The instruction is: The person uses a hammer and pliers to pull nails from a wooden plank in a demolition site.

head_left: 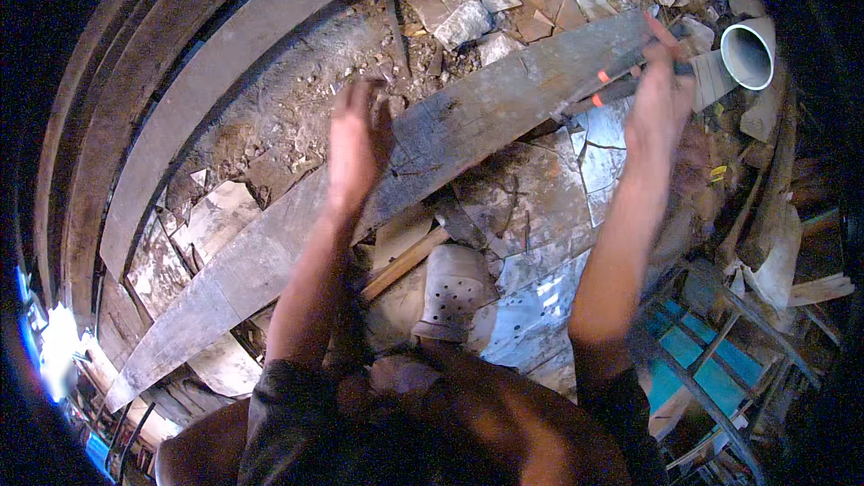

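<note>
A long grey wooden board (504,90) lies slantwise over the rubble, running from lower left to upper right. Above its middle hovers my left hand (360,144), smeared by motion; its fingers bend loosely apart from the thumb and nothing shows in them. My right hand (660,94) is closed near the board's far right end. From its top sticks out a slim red-orange thing (662,32), whose kind I cannot make out. Beside that hand, a dark object with an orange tip (603,76) rests by the board; a second orange tip (597,101) shows just below.
Curved-looking long planks (207,99) line the left. Broken tiles (531,180) and loose rubble (288,117) cover the ground. A white pipe (748,58) stands at far right, a metal frame (702,387) at lower right. My perforated clog (453,292) is below the board, beside a wood strip (405,263).
</note>
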Demonstrator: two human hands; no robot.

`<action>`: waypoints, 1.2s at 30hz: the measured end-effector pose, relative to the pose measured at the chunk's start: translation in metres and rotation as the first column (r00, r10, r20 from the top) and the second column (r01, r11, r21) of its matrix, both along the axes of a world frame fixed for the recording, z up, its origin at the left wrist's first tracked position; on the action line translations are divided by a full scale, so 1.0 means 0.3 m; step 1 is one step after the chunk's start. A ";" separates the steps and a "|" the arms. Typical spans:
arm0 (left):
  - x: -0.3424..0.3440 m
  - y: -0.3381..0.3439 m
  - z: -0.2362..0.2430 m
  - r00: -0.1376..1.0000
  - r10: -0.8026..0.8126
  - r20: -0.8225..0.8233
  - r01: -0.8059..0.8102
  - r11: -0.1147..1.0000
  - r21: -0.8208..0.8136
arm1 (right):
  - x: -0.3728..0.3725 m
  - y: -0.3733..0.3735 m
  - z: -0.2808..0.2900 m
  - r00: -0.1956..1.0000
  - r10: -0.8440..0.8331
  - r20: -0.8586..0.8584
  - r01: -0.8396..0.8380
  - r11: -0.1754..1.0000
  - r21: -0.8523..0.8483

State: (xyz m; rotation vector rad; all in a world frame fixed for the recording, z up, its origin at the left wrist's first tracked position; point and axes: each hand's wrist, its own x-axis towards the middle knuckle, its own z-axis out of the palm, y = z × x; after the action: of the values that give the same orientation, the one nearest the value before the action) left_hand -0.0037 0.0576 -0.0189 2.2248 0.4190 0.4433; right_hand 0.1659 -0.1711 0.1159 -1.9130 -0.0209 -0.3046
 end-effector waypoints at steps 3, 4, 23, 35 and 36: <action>-0.002 0.091 0.016 0.997 0.075 0.032 -0.079 0.982 0.173 | 0.099 0.062 -0.002 0.991 0.051 -0.127 -0.095 0.925 -0.367; -0.010 0.095 0.007 0.998 0.065 0.004 -0.065 0.984 0.167 | 0.142 0.080 -0.036 0.999 0.025 -0.042 -0.042 0.889 -0.455; 0.571 -0.247 0.186 0.863 -0.494 0.110 0.495 0.869 0.016 | 0.105 0.185 -0.049 0.979 0.194 0.059 -0.128 0.819 -0.559; 0.491 -0.221 0.158 0.911 -0.398 0.109 0.393 0.917 0.064 | 0.174 0.091 -0.092 0.960 0.253 0.119 -0.161 0.850 -0.502; 0.486 -0.209 0.150 0.913 -0.391 0.118 0.380 0.919 0.101 | 0.171 0.099 -0.085 0.964 0.265 0.031 -0.215 0.840 -0.499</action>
State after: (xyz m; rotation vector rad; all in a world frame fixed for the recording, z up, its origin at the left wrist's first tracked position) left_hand 0.1421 -0.0052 0.0262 2.2619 -0.1159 0.3985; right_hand 0.2172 -0.1413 0.0903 -2.3704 -0.4428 -0.2355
